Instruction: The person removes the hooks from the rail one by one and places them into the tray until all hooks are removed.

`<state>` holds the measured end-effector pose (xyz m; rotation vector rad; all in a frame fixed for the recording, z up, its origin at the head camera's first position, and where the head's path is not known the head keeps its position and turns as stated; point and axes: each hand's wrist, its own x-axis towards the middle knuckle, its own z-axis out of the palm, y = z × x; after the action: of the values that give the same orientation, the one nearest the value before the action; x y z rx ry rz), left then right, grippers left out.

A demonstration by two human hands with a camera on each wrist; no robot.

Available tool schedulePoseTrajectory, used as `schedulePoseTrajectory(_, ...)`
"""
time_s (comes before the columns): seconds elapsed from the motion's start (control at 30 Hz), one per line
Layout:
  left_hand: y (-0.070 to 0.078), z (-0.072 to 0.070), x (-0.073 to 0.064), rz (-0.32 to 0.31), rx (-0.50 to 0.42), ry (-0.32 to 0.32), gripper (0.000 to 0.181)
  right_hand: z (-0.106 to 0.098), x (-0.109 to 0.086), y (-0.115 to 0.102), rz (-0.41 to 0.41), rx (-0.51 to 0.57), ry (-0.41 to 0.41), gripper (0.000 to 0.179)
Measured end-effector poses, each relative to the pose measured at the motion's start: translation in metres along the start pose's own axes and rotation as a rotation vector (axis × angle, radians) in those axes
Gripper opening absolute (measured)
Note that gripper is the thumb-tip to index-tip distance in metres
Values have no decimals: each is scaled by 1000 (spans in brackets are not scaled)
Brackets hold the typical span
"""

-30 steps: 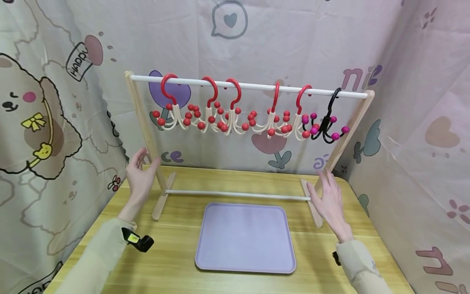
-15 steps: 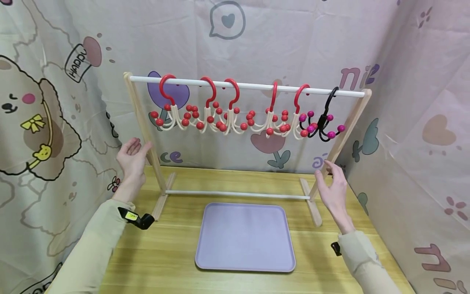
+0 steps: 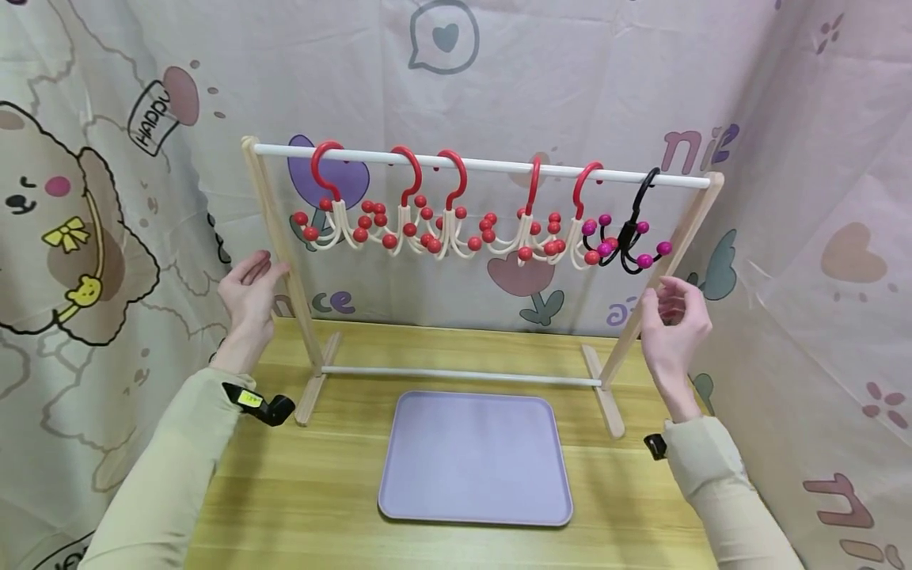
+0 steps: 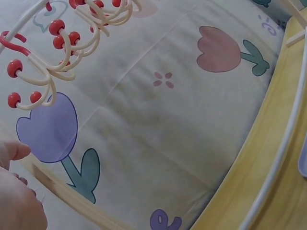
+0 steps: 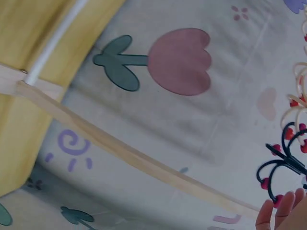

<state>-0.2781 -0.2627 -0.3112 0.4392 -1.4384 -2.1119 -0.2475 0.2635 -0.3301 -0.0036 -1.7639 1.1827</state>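
Note:
A wooden rack with a white top rail (image 3: 492,165) stands on the table. Several cream hangers with red hooks and red balls, one of them a cream hanger (image 3: 338,226) at far left, hang from the rail. At its right end hangs a black hanger (image 3: 627,236) with magenta balls. My left hand (image 3: 249,297) is beside the left post (image 3: 298,301), thumb close to the wood, holding nothing; contact cannot be told. My right hand (image 3: 677,332), fingers loosely bent, is next to the right post (image 3: 680,241), below the black hanger, and holds nothing.
A lilac tray (image 3: 475,459) lies on the wooden table (image 3: 321,491) in front of the rack. A white lower bar (image 3: 459,375) joins the rack's feet. Printed cloth (image 3: 606,79) surrounds the table at the back and both sides.
Both hands have risen along the posts, the left drifting slightly left and the right moving outward to the right. The right fingers have bent more. Rack, hangers and tray keep their places.

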Motion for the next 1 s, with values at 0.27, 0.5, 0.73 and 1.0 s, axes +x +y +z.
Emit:
schedulePoseTrajectory(0.27,9,6,5,15,16,-2,46,5,23,-12,2,22,3,29)
schedulePoseTrajectory(0.5,17,12,8,22,101,-49,50,7,42,-19,13,23,-5,28)
schedulePoseTrajectory(0.73,20,10,13,20,158,-40,52,7,53,-27,12,-3,-74,32)
schedulePoseTrajectory(1.0,21,10,14,43,199,-62,50,14,68,-31,29,-7,-130,31)
